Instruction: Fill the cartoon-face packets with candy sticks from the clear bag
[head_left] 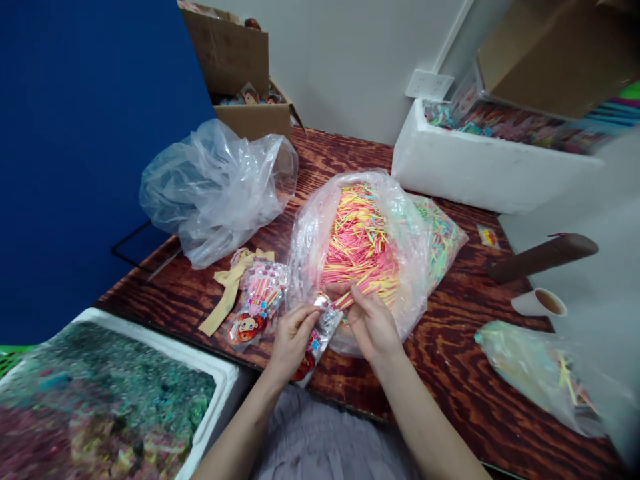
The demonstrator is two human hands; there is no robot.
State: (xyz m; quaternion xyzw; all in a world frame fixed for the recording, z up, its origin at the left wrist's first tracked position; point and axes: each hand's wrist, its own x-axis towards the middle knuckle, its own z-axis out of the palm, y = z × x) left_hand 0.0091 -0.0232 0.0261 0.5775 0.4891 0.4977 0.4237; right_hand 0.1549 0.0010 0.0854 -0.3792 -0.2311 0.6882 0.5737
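Our left hand (291,337) pinches a small clear printed plastic packet (320,331) at the wooden table's (450,373) near edge. Our right hand (371,320) grips thin coloured sticks (345,298) at the packet's mouth, just before the big clear bag of sticks (370,247).

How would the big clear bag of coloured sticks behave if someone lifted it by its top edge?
The bag would probably sag, since its thin plastic is crumpled and loose. The sticks look thin and light, so it likely weighs little for its size. Its mouth seems open near the right hand, so sticks may well spill out.
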